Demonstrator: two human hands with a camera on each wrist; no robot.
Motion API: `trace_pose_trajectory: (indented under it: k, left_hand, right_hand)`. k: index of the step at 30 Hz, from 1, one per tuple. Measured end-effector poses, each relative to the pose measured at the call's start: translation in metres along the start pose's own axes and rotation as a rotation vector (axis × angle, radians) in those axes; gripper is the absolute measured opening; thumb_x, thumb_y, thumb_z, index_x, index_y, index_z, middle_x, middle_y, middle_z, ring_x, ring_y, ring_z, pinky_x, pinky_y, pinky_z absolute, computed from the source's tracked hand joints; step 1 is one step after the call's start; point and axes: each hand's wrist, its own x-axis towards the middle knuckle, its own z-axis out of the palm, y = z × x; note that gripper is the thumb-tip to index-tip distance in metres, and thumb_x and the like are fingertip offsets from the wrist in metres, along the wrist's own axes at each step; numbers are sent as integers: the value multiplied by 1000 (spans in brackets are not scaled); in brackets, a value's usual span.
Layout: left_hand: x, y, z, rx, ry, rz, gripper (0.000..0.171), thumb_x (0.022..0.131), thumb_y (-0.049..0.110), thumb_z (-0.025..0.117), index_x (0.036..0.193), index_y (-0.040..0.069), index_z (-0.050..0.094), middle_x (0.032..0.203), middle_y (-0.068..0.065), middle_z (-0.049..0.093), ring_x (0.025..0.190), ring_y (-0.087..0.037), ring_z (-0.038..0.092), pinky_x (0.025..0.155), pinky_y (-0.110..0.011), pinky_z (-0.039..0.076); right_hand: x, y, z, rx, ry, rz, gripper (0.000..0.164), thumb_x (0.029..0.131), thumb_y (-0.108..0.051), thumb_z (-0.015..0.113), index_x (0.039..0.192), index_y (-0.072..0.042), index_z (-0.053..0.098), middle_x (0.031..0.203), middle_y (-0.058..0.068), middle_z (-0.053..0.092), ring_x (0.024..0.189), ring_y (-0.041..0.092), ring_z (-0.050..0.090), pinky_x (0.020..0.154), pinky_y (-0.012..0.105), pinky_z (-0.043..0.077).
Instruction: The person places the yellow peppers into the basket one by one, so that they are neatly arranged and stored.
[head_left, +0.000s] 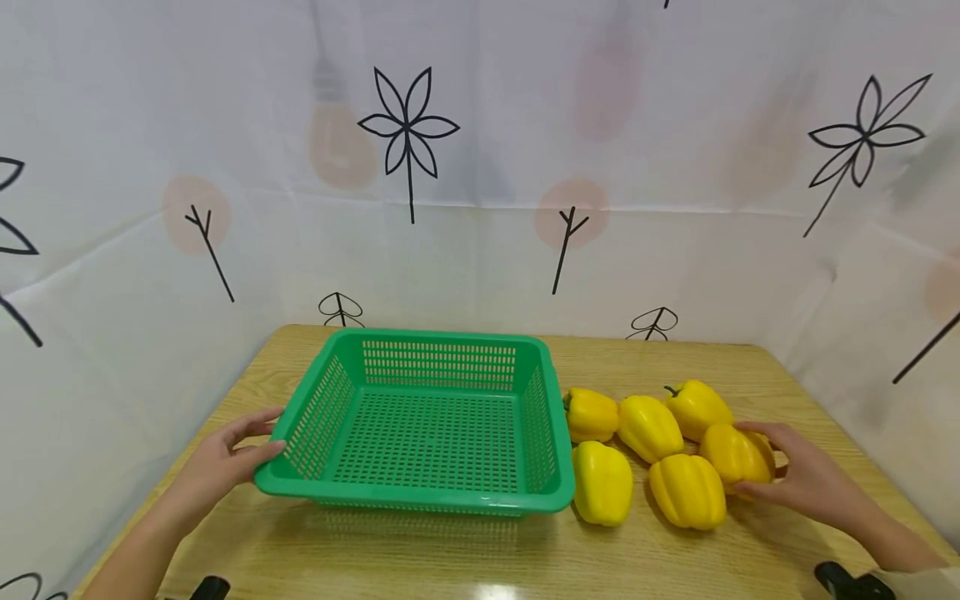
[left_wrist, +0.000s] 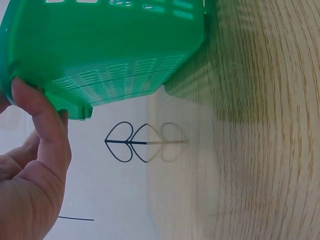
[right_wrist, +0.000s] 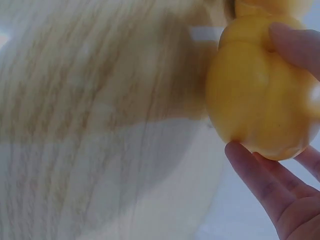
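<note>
A green plastic basket (head_left: pixel 420 497) with slotted walls and a mesh floor is at the middle left of the table, with no contents. My left hand (head_left: pixel 221 458) pinches its left rim between thumb and fingers; the left wrist view shows the fingertips at the basket's rim (left_wrist: pixel 6 60). At the right, my right hand (head_left: pixel 813 479) grips a yellow bell pepper (head_left: pixel 733 454), the rightmost of a group. Close up in the right wrist view, thumb and fingertips press on opposite sides of this pepper (right_wrist: pixel 250 95).
Several other yellow bell peppers lie between the basket and my right hand, among them one pepper (head_left: pixel 602 483) close beside the basket and another pepper (head_left: pixel 687 492) near the front. Behind the wooden table (head_left: pixel 420 554) hangs a white patterned cloth (head_left: pixel 480 258).
</note>
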Motion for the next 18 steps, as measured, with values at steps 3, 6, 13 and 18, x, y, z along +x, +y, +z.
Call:
trace_pose_trajectory:
  k: [3,6,13,18]
  left_hand:
    - [0,0,0,-1,-2,0,63,94,28,58,145,6,30,136,-23,33,94,-9,61,72,-35,52]
    - [-1,-1,-1,-3,-4,1,63,94,28,58,145,6,30,136,-23,33,94,-9,61,72,-35,52]
    - [0,-1,-1,9,1,1,63,93,28,59,145,6,30,136,-22,33,94,-7,60,72,-34,52]
    - [0,-1,0,10,0,2,63,93,29,59,145,7,31,136,-22,34,95,-10,60,72,-34,52]
  right_hand:
    - [1,-1,-2,3,20,-27,74,62,-22,87,121,4,51,112,25,51,87,-11,37,53,26,49]
    - [2,-2,-5,11,37,-45,73,62,-19,87,121,4,51,111,24,51,87,-12,36,53,24,49]
    - [5,-6,-12,18,77,-77,73,61,-15,88,121,5,51,112,22,49,89,-15,33,52,22,49]
    - [6,-8,-17,4,100,-105,74,59,-11,88,120,6,51,111,20,49,89,-16,33,51,21,49]
